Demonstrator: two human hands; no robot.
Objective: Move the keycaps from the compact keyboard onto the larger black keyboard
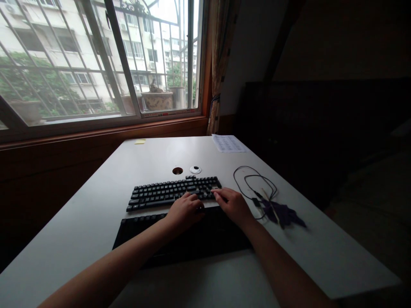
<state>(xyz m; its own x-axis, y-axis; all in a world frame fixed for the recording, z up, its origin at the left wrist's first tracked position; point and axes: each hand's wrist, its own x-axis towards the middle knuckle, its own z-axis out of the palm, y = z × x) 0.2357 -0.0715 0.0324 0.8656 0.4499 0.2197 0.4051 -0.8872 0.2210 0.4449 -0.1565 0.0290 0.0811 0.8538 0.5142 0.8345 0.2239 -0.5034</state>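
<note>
Dark keycaps (157, 191) lie in keyboard-like rows on the white desk. Nearer to me is a black keyboard base (205, 235), with a row of keycaps along its far left edge; my hands and forearms hide part of it. My left hand (186, 208) is over the base's far edge, fingers curled inward, and whatever they may hold is hidden. At the right end of the keycap rows, my right hand (233, 204) has its thumb and forefinger pinched together at a keycap (208, 193). The fingertips are small and dim here.
A black cable (243, 167) loops right of the keycaps, beside a dark purple cloth (285, 214) with a thin stick (272, 207) across it. Beyond are a cable hole (177, 171), a white round cover (195, 170), printed paper (229, 143) and yellow sticky notes (140, 141).
</note>
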